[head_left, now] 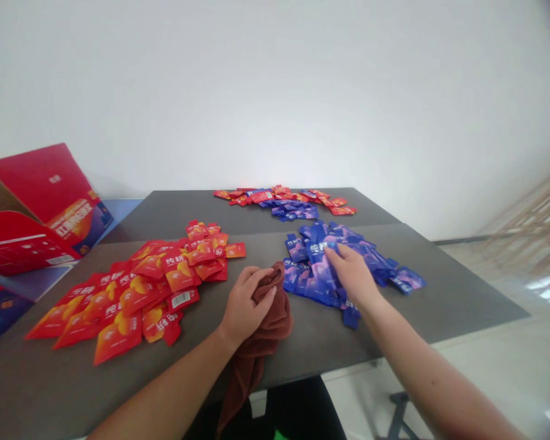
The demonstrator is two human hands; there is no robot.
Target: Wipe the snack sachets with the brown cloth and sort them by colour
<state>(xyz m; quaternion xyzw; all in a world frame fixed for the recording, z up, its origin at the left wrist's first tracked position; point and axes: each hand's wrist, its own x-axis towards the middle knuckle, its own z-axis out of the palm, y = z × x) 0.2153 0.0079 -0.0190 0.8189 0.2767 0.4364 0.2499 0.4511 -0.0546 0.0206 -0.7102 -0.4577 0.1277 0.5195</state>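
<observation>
My left hand (249, 304) is closed around a brown cloth (275, 321), which hangs down over the near edge of the grey table (311, 342). To its right, my right hand (351, 269) pinches a blue-purple packet (321, 264) over a pile of similar packets (371, 253). A heap of red-orange packets (137, 287) spreads over the left part of the table. Part of the cloth is hidden under my left fingers.
Mixed red packets (262, 196) and blue packets (293, 211) lie at the table's far end, near a white wall. An open red box (50, 189) stands at the left. Table legs (398, 409) show below on the right.
</observation>
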